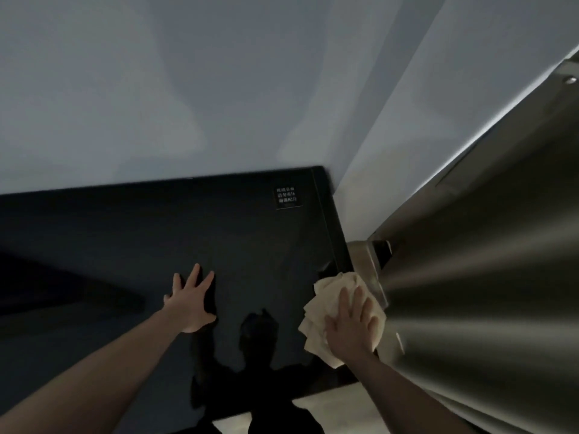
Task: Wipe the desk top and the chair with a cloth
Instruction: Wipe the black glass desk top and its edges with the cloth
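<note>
My right hand [349,324] lay flat on the cloth [332,308], fingers straight and spread, pressing the crumpled beige wad onto the dark glossy counter [250,239] right at its right edge. My left hand [191,299] was wide open too, palm down on the counter toward the middle, holding nothing, and it looked to be bracing me. The cloth sat at the near right of the top, part of it hanging past the edge toward the brushed metal panel [485,308] just beside it. A small label [287,198] sat stuck in the far right corner, against the pale wall [188,89].

The risk, as I read it: nothing gripped that cloth, only a flat palm, so a stroke running further right could have pushed it off the edge and into the gap by the metal panel. A wipe carried into the far corner might have snagged the label and lifted it. On a surface this shiny, my bare left palm could well have left smears to clean again. No chair showed in view, so that half of the job was not yet judgeable.
</note>
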`<action>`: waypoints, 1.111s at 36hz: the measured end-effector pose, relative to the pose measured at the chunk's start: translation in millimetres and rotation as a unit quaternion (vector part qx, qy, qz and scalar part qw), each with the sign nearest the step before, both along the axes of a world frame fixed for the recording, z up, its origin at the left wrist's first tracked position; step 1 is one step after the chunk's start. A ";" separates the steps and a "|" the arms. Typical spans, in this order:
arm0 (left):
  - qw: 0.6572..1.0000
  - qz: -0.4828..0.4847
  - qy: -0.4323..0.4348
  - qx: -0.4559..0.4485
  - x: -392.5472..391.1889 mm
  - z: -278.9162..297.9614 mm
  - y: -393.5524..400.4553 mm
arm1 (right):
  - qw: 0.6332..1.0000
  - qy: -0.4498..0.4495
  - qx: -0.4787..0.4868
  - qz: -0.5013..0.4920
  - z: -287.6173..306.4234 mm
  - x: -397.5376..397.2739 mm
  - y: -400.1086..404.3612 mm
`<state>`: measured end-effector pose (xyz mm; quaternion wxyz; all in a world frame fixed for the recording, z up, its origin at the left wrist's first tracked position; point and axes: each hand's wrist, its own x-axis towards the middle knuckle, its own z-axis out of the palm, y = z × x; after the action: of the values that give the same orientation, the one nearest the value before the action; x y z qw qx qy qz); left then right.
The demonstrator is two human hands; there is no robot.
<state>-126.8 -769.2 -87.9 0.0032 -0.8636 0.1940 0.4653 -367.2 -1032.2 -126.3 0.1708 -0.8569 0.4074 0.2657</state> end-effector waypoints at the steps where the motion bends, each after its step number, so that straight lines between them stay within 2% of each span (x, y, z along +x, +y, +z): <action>1: 1.000 0.000 0.002 0.004 0.7 -1.4 -2.3 | 1.000 -0.005 0.003 0.015 -1.4 9.1 -4.9; 11: 1.000 0.008 -0.016 0.022 8.9 -10.4 -17.4 | 0.997 -0.041 0.003 0.062 -13.5 115.0 -63.7; 16: 0.999 0.015 -0.022 0.018 13.9 -15.4 -18.3 | 0.998 -0.048 0.014 0.050 -14.0 183.3 -87.8; 26: 0.999 0.021 -0.034 0.019 18.8 -20.7 -21.7 | 1.000 -0.006 0.000 0.000 -13.4 314.3 -115.4; 34: 0.999 0.016 -0.040 0.031 21.1 -22.8 -23.1 | 0.997 -0.062 -0.026 -0.044 -25.1 335.9 -123.6; 40: 0.999 0.017 -0.038 0.030 20.4 -21.1 -25.0 | 0.991 -0.120 -0.057 0.017 -23.9 305.5 -139.6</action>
<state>-106.4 -794.2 -109.0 0.0288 -0.8835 0.1649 0.4374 -61.7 -1171.8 -150.2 0.1646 -0.8976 0.3843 0.1399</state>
